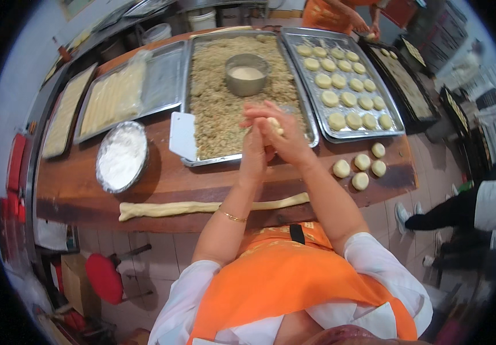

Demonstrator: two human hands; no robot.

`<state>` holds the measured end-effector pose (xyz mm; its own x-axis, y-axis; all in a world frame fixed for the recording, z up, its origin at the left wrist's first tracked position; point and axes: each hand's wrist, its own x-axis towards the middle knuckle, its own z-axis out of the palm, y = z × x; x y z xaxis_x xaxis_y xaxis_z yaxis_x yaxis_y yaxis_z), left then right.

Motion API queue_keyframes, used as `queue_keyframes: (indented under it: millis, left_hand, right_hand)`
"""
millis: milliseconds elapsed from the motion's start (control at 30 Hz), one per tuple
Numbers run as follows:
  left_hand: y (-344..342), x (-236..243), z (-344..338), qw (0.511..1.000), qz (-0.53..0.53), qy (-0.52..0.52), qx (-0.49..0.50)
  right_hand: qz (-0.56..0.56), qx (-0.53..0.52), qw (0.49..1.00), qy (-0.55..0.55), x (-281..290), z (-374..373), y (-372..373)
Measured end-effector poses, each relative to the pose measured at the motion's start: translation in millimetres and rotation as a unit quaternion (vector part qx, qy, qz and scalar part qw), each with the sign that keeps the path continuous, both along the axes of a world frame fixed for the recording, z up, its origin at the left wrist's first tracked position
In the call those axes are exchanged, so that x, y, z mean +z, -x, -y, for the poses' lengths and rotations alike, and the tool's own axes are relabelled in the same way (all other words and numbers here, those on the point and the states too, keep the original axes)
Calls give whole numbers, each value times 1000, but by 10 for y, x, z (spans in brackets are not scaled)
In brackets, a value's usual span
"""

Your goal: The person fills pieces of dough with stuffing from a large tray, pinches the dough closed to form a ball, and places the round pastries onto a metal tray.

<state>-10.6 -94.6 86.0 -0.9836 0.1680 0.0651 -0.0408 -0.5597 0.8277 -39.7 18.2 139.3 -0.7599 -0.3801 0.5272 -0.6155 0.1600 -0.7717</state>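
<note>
My left hand (pixel 255 144) and my right hand (pixel 287 140) are cupped together over the near part of a metal tray of crumbly filling (pixel 216 103). Between them is a small pale lump of dough (pixel 275 126), mostly covered by the palms and fingers. A metal bowl (pixel 246 75) with light powder or crumbs sits in the filling beyond my hands. At the tray's near left corner leans a white scraper (pixel 183 136). Along the table's front edge lies a long dough rope (pixel 167 209), passing beneath my forearms. Several round dough cakes (pixel 360 161) rest on the wood to the right.
A bowl of white flour (pixel 121 156) stands at left. Behind it are a tray of dough strips (pixel 113 98) and a narrow tray (pixel 67 115). A metal tray (pixel 331 138) at right carries rows of cakes. Across the table, a co-worker's hands (pixel 368 27) work near a dark tray (pixel 403 86).
</note>
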Motion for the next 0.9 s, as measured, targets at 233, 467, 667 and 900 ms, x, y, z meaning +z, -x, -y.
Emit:
queue_keyframes:
  millis: [233, 467, 667, 900]
  left_hand:
    - [-204, 362, -145, 999, 5, -23, 29]
    - [-214, 357, -119, 998, 51, 0, 31]
    - [-105, 68, 93, 998, -39, -5, -46]
    - [-235, 266, -72, 1000, 12, 13, 0]
  right_hand:
    - [178, 9, 975, 133, 51, -63, -118]
    - [124, 6, 990, 69, -94, -19, -91]
    - [76, 27, 992, 98, 2, -35, -86]
    - [150, 69, 980, 113, -62, -78, -57]
